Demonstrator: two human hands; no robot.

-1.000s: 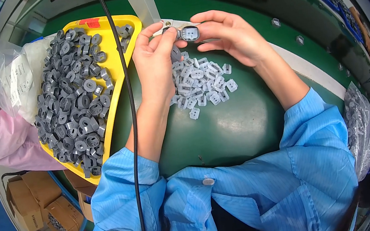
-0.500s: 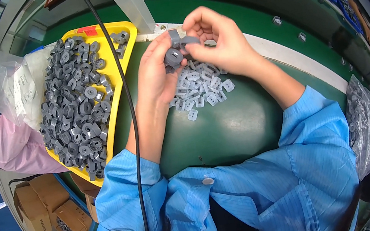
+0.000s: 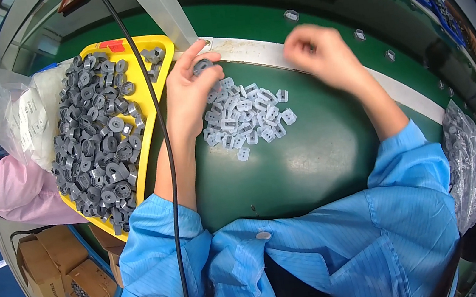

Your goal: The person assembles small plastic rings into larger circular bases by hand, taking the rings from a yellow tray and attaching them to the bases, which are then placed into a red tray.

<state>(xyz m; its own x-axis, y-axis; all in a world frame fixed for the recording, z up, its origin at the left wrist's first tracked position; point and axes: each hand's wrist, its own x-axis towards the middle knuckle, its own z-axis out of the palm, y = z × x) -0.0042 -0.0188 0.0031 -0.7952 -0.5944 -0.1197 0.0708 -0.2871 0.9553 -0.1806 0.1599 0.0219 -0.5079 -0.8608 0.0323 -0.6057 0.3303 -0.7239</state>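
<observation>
By translucent blocks (image 3: 228, 124), left hand (image 3: 188, 95) grips rounded part (image 3: 202, 66); right hand (image 3: 323, 56) curled, hold unclear.

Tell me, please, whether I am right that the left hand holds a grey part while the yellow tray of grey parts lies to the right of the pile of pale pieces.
Not quite: the head view shows the yellow tray of grey parts to the left of the pile of pale pieces. The left hand does hold a grey part.
</observation>
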